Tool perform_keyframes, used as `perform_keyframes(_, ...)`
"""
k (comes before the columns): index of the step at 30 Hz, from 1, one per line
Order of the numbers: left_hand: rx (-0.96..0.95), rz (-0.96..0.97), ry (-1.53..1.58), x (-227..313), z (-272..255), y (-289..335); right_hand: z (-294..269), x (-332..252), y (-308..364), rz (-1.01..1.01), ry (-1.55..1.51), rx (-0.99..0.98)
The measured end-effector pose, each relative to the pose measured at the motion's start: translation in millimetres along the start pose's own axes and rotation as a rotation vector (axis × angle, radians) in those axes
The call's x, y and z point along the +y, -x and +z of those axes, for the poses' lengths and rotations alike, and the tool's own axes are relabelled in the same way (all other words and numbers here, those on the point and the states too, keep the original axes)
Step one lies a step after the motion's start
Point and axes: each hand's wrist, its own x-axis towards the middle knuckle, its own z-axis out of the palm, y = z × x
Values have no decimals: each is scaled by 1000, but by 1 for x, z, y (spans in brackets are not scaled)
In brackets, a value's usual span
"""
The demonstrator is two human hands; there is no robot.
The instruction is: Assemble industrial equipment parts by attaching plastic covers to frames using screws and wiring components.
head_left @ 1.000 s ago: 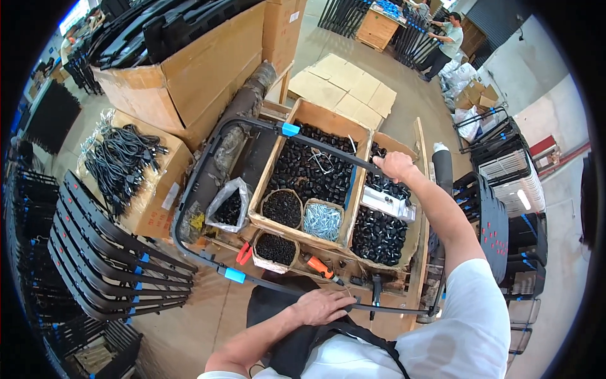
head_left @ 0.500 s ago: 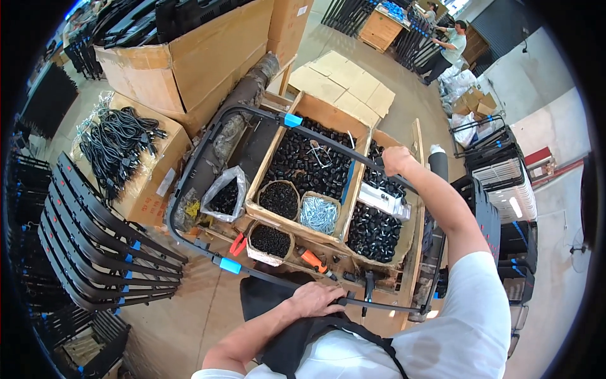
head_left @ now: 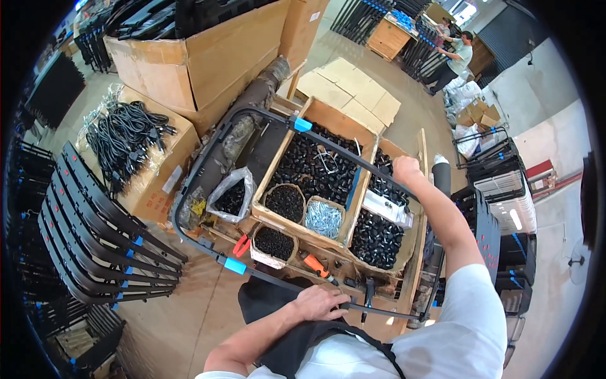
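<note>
A large black tubular frame with rounded corners (head_left: pixel 222 129) lies tilted across the wooden bins, with blue sleeves (head_left: pixel 235 265) on its bars. My right hand (head_left: pixel 407 170) is closed round its far bar, at the right. Close to my body, my left hand (head_left: pixel 320 304) rests over the near bar with its fingers curled at a small black fitting; the finger undersides are hidden. Inside the frame's outline, a wooden bin (head_left: pixel 297 228) holds black plastic parts, a box of silvery screws (head_left: pixel 324 218) and a box of small black screws (head_left: pixel 284 203).
An orange-and-black power tool (head_left: pixel 317 265), red-handled pliers (head_left: pixel 241 245) and a dark driver (head_left: pixel 369 292) are at the bench's near edge. Curved black frames (head_left: pixel 104 243) stack at left, near a carton with black cables (head_left: pixel 123 142). A person (head_left: pixel 456 60) stands at far right.
The view has shifted slightly, so most things sit a little farther right and lower. My right hand and the frame have moved slightly right; both hands keep their holds.
</note>
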Motion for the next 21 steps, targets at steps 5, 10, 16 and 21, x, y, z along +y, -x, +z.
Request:
perform_keyframes(5,27,34,25,-9,5,1,13,1,-7,-60,139,-88)
perform_keyframes(10,11,30,-8,-6,-8,-1,-1,-11,-5,-93,-294,144)
perform_keyframes(16,7,36,-18,0,1,1,-17,-22,-14,-161,-152,8)
perform_keyframes(21,157,152,-246,8,6,-11,45,-5,-28,-147,-306,209)
